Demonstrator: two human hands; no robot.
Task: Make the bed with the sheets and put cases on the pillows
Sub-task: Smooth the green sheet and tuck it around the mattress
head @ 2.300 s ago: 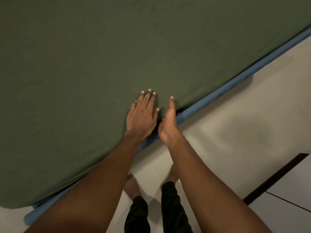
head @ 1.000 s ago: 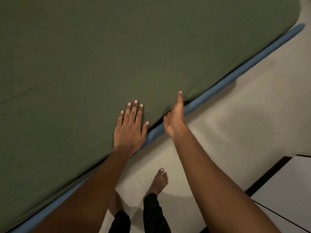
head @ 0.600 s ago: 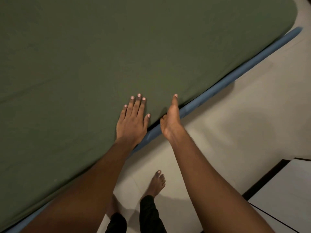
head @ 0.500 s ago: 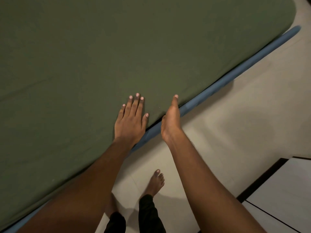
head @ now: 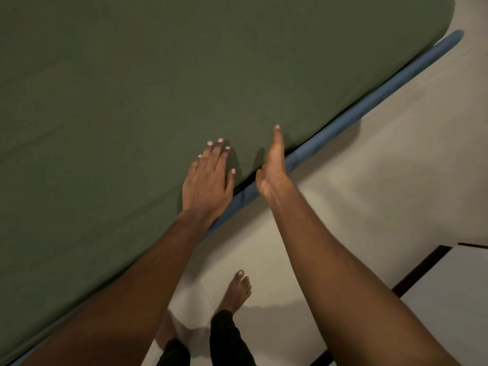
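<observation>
Sheet: the green sheet [head: 132, 101] lies across the whole bed top, pulled smooth, only faint creases showing, and runs right up to the rounded far corner [head: 441, 25].
Bed edge: a blue strip [head: 383, 93] peeks out from under the sheet's hem all along the near side. I can't tell whether it is mattress or frame.
Left hand: the left hand [head: 207, 180] is down flat, palm on the sheet just inside the edge, fingers [head: 219, 154] straight and close together, pinning the cloth.
Right hand: the right hand [head: 273, 170] is turned edge-on like a blade, fingers straight, right at the hem where a dark gap opens above the blue strip. It pinches nothing that I can see.
Stance: one bare foot [head: 237, 289] is planted on the pale floor [head: 396, 180] beside the bed.
Step in hand: by the look of it, tucking and smoothing the near side of the sheet.
Progress: the sheet is largely on; pillows and cases are nowhere in shot, so that part looks untouched.
Next move: it calls for the right hand to push the hem down into that gap while the left holds the top taut, then work along toward the far corner.
</observation>
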